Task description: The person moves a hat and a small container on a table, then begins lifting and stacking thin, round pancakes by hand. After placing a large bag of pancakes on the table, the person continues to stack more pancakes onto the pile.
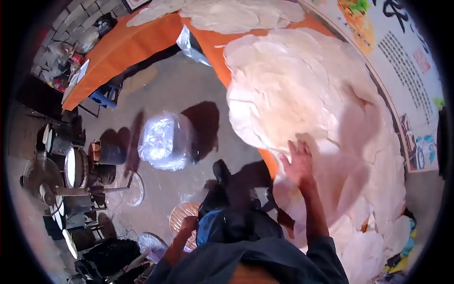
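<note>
My right hand (299, 163) lies with fingers spread on a broad pile of thin, pale, round dough sheets or flatbreads (279, 85). The sheets overlap on an orange-covered table (218, 61) and hang a little past its near edge. Low beside my hip, my left hand (190, 223) looks curled closed. Behind it in view is a round, slatted brown tray or stool top (182, 217). Whether those fingers grip its rim or something else is hidden from me.
A bundle wrapped in clear plastic (165, 141) stands on the grey floor. Along the left are a fan (42, 177), pots and stools. More pale sheets (241, 14) lie on the far table. A printed banner (402, 61) lines the right wall.
</note>
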Tool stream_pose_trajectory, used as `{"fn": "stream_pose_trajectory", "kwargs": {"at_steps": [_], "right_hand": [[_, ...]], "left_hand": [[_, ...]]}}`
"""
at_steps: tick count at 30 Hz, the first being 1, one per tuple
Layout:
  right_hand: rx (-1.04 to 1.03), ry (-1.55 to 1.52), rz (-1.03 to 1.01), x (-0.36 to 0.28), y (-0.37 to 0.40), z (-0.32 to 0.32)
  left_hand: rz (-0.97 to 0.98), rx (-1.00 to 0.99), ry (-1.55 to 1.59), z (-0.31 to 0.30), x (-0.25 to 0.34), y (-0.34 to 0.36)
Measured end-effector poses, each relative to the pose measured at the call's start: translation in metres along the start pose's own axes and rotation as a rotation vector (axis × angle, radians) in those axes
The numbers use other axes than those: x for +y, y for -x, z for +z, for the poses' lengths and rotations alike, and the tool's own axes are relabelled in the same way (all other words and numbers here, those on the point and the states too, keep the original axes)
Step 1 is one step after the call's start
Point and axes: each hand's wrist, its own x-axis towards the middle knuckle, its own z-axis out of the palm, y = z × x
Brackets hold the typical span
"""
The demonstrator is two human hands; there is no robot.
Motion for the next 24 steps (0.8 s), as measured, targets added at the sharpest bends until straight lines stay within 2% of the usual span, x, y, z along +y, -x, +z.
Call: {"fn": "stream_pose_trajectory", "kwargs": {"at_steps": [2,5,8,10,11,13,16,19,20,24], "right_hand": [[-0.008,-0.002,0.038,0.008,-0.033,0.015],[-0.296,0.115,0.047,0.012,-0.065,0.031],[-0.155,0.151,0.240,0.005,-0.064,0.051],[-0.100,0.082,0.226,-0.004,-0.065,0.046],[-0.063,0.050,0.221,-0.006,-0.068,0.043],[-0.071,0.116,0.221,0.000,-0.061,0.050],[-0.120,0.094,0.251,-0.005,-0.075,0.048],[-0.164,0.082,0.287,-0.001,-0.078,0.045],[-0.171,0.081,0.298,-0.003,-0.080,0.045],[-0.183,0.044,0.346,-0.003,-0.089,0.040]], "left_hand": [[0.007,0.024,0.214,-0.030,0.024,-0.027],[0.274,-0.073,-0.897,-0.099,0.067,-0.080],[-0.007,0.015,0.439,-0.159,0.066,-0.120],[-0.182,0.164,0.901,-0.190,0.070,-0.136],[-0.115,0.156,0.809,-0.208,0.074,-0.149],[-0.152,0.197,0.763,-0.237,0.102,-0.176],[0.038,0.128,0.796,-0.261,0.148,-0.210],[-0.094,0.077,0.710,-0.268,0.193,-0.252],[-0.005,0.033,0.730,-0.269,0.201,-0.261],[-0.091,-0.036,0.620,-0.272,0.244,-0.298]]}}
